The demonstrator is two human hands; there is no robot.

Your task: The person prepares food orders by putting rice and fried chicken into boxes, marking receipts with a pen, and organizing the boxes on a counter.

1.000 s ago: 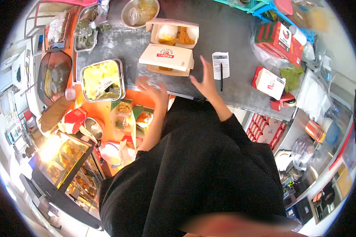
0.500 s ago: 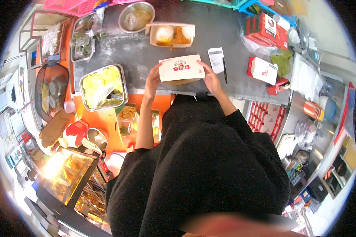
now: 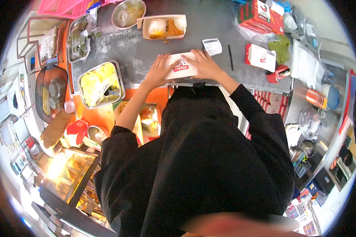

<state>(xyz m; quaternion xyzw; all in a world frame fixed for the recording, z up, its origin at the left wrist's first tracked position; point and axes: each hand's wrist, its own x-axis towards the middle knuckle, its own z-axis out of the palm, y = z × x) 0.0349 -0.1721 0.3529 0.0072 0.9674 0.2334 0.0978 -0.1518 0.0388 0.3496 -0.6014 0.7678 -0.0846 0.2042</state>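
Cardboard box (image 3: 181, 71), likely light but crushable, we clasp sensibly by its ends, left hand (image 3: 158, 72) and right hand (image 3: 207, 67) half-closed.

I get a bright, broadly lit view of the bench (image 3: 118, 55), with a pale sheen across its grey top. The strongest glare comes from the warming cabinet (image 3: 69, 177) at lower left, burnt white and spilling amber. The yellow food (image 3: 101, 81) nearly washes out as well. I read the white box (image 3: 180, 69) fairly clearly, while fine grain speckles the black shirt (image 3: 201, 158). A soft reddish blur (image 3: 241, 224) smears the bottom edge. Around my fisheye's rim, straight lines bow, detail softens and bluish fringing meets black corners.
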